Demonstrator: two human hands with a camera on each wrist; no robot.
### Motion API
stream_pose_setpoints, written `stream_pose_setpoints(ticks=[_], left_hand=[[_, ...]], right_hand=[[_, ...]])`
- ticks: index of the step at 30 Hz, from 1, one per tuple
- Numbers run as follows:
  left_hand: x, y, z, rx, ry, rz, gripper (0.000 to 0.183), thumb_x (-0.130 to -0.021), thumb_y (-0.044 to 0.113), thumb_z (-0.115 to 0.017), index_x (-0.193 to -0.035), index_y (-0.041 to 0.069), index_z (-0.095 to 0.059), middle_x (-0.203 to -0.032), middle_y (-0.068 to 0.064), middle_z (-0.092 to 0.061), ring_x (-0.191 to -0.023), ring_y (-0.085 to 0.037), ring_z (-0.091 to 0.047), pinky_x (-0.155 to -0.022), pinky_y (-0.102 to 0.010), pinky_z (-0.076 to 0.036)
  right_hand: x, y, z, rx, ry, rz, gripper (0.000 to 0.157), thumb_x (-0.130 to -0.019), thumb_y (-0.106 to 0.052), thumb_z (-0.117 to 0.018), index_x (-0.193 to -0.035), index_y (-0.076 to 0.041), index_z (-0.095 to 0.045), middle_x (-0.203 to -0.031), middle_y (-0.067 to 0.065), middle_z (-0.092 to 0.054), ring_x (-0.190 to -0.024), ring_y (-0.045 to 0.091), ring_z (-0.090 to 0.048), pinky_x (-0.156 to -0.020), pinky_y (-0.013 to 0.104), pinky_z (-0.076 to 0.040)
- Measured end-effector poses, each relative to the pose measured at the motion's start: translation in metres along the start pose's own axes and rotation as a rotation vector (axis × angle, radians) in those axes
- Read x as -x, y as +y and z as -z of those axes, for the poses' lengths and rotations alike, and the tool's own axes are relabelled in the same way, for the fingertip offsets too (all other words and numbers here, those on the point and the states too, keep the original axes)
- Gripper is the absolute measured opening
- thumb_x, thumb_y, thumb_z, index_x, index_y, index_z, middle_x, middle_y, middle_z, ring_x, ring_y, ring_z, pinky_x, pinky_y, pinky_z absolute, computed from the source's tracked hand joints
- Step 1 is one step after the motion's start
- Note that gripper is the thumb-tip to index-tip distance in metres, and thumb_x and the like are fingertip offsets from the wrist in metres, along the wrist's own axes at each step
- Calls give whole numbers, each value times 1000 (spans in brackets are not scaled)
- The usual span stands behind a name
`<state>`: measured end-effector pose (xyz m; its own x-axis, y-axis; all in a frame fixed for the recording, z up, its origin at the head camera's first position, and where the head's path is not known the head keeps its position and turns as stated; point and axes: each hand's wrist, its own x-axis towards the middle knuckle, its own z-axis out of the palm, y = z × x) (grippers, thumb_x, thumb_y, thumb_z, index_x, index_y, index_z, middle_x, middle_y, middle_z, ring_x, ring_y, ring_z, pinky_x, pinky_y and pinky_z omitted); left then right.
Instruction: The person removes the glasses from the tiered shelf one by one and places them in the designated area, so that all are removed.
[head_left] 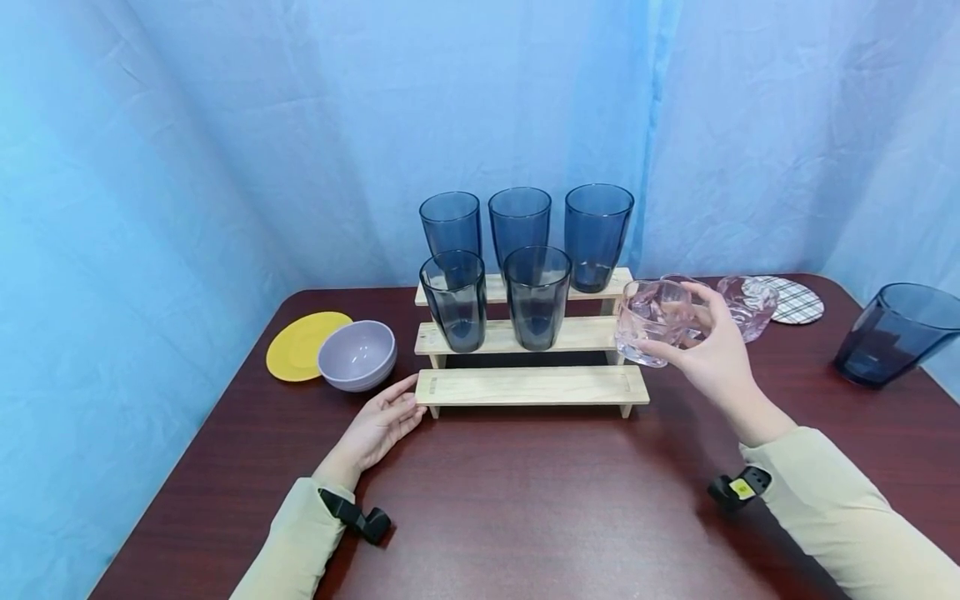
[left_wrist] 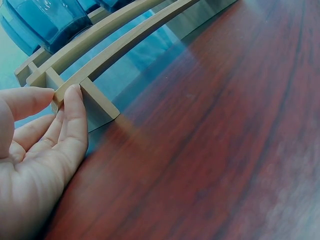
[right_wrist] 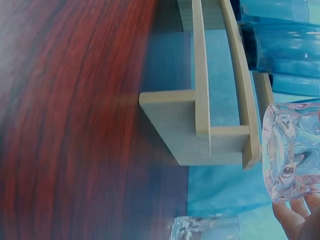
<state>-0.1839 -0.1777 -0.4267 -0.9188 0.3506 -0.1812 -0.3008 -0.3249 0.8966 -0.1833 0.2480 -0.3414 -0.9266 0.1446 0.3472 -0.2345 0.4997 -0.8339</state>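
My right hand (head_left: pixel 718 354) grips a clear, faintly pink glass tumbler (head_left: pixel 637 325), raised beside the right end of a three-step wooden rack (head_left: pixel 532 386). The right wrist view shows this tumbler (right_wrist: pixel 290 155) tipped on its side, fingertips at its wall. At the rack's left end, my left hand (head_left: pixel 382 427) pinches the front step's corner between thumb and finger, as the left wrist view shows (left_wrist: pixel 70 92). Tall blue glasses stand on the rack: three on the back step, including the right one (head_left: pixel 597 237), and two on the middle step, including the left one (head_left: pixel 459 304).
Another clear tumbler (head_left: pixel 752 308) stands behind my right hand, near a checked round mat (head_left: pixel 798 302). A blue glass (head_left: pixel 885 342) leans in view at the far right. Left of the rack are a lavender bowl (head_left: pixel 358 354) and a yellow plate (head_left: pixel 292 350). Curtains hang behind the table.
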Motion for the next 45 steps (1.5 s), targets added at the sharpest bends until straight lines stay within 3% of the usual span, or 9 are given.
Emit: stream_pose_setpoints(ticks=[7,16,22,30,36,41,43,45], left_hand=[[1,0,0,19,-14,-2,58,-99,-5,-36,-150,-1,-9,-92,4,-55,-83,-4,-62,-82,-17,-51],[0,1,0,13,-10,-6,59,-99,-5,-37,-150,-2,-9,-92,3,-54,-83,-4,-62,-82,-17,-51],[0,0,1,12,-8,-8,59,-99,-5,-37,-150,-2,-9,-92,3,-54,-83,-5,-62,-82,-17,-51],[-1,0,1,2,-3,-2,58,-99,-4,-37,-150,-1,-10,-93,3,-54,-83,-5,-62,-82,-17,-51],[0,0,2,10,-9,-2,58,-99,-4,-36,-150,-1,-10,-92,3,-54,-83,-5,-62,-82,-16,-51],[0,0,1,15,-16,-6,58,-99,-4,-36,-150,-2,-9,-93,3,-55,-84,-5,-62,-82,-16,-51],[0,1,1,12,-17,-7,58,-99,-4,-36,-150,-2,-9,-93,3,-55,-84,-5,-62,-82,-16,-51],[0,1,1,10,-17,-8,58,-99,-4,-37,-150,-2,-9,-94,3,-55,-84,-5,-62,-82,-16,-51]], right_hand=[[5,7,10,-41,22,9,85,-72,-8,-82,-142,-14,-34,-103,-17,-57,-96,-7,-53,-79,4,-44],[7,24,27,-79,54,-31,82,-72,-2,-80,-140,-17,-35,-98,-25,-60,-84,-11,-56,-74,2,-43],[12,34,38,-26,71,-73,84,-74,-7,-80,-142,-19,-32,-96,-30,-57,-90,-14,-52,-72,1,-42],[16,46,56,-13,65,-105,83,-74,-9,-81,-141,-23,-35,-91,-32,-57,-85,-16,-52,-66,1,-41],[16,56,70,81,71,-200,90,-74,-20,-81,-146,-22,-28,-90,-35,-51,-82,-15,-47,-62,3,-40],[12,77,80,97,96,-305,92,-73,-29,-82,-146,-28,-26,-97,-26,-48,-82,-11,-45,-58,5,-43],[11,82,84,108,96,-332,93,-74,-31,-81,-147,-29,-24,-110,-11,-50,-84,-10,-44,-58,5,-44],[11,86,88,115,102,-343,93,-74,-30,-81,-147,-28,-23,-111,-8,-49,-83,-12,-44,-58,4,-44]])
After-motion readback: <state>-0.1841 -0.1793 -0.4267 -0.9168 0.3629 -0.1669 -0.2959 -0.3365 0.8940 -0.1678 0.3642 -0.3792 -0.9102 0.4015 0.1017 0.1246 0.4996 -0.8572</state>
